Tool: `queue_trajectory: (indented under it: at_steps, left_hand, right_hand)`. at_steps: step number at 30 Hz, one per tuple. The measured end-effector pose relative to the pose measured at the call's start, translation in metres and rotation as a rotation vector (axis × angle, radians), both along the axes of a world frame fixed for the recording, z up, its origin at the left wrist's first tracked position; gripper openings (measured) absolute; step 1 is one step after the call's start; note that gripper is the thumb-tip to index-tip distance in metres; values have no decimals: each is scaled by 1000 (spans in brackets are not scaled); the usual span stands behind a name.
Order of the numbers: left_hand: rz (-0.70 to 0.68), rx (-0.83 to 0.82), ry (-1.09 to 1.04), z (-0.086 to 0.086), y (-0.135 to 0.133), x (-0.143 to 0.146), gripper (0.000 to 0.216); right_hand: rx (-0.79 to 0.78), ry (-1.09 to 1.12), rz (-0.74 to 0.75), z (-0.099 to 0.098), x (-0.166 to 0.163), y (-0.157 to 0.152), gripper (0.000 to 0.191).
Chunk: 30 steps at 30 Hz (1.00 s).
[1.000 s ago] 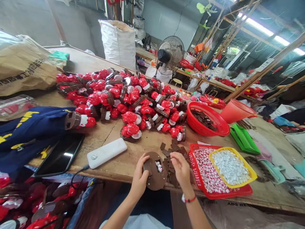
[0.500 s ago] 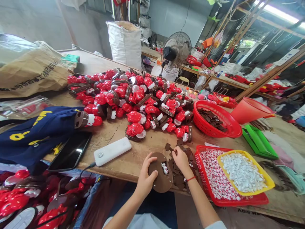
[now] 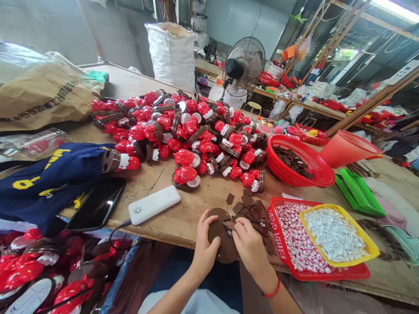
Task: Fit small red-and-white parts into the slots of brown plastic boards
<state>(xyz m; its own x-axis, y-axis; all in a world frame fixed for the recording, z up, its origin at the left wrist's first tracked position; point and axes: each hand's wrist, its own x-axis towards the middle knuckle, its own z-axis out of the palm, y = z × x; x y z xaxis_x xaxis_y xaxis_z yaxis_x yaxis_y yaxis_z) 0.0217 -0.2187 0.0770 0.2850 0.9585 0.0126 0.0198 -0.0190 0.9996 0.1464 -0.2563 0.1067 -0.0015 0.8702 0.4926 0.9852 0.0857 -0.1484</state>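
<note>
My left hand (image 3: 204, 249) grips the left edge of a round brown toy base (image 3: 220, 233) at the table's near edge. My right hand (image 3: 248, 249) rests on the base's right side, fingers curled, pressing a small flat brown piece (image 3: 230, 225) onto it. A loose heap of small brown pieces (image 3: 253, 211) lies just beyond my right hand. A red tray (image 3: 282, 257) of small red-and-white parts, with a yellow tray (image 3: 338, 235) of white parts on it, sits to the right.
A large pile of red and brown toys (image 3: 183, 131) covers the table's middle. A red basket (image 3: 296, 162) of brown pieces, an orange bucket (image 3: 347, 148), a white power bank (image 3: 153, 204), a black tablet (image 3: 96, 205), a blue garment (image 3: 46, 176) and a fan (image 3: 244, 67) stand around.
My right hand reached to the heap of brown pieces, then came back onto the brown base with a piece, now covering its small red-and-white insert. The left hand kept hold of the base.
</note>
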Motion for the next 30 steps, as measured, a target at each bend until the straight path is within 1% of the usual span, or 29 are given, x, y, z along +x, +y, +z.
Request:
queue_trajectory:
  at_steps: [5, 15, 24, 27, 30]
  left_hand:
    - [51, 12, -4, 0, -1, 2, 45]
    - [66, 27, -14, -3, -2, 5, 48]
    - [83, 31, -8, -3, -3, 10, 48]
    - [101, 28, 4, -4, 0, 10, 47]
    - [115, 23, 7, -4, 2, 7, 45]
  right_hand:
    - [42, -65, 30, -2, 1, 2, 28]
    - [12, -171, 158, 4, 9, 4, 31]
    - [-28, -211, 151, 2, 8, 6, 33]
    - [-75, -141, 207, 6, 10, 9, 29]
    - [-150, -12, 313, 12, 14, 10, 22]
